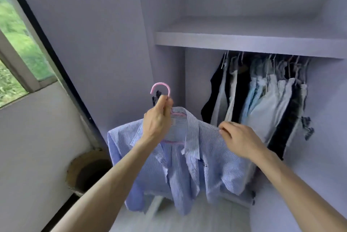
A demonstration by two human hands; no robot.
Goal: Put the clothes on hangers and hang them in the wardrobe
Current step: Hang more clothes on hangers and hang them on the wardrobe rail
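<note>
A blue-and-white striped shirt (189,171) hangs on a pink hanger (161,86) in front of the open wardrobe. My left hand (158,119) grips the hanger just below its hook and holds it up. My right hand (237,138) pinches the shirt's right shoulder seam. Only the pink hook and short bits of the hanger bar inside the collar show; the rest is under the fabric.
Several dark, white and pale blue garments (262,100) hang under the wardrobe shelf (244,42) at the right. A round woven basket (88,171) stands on the floor at the left, below a window (15,47). A black clip (156,96) hangs behind the hook.
</note>
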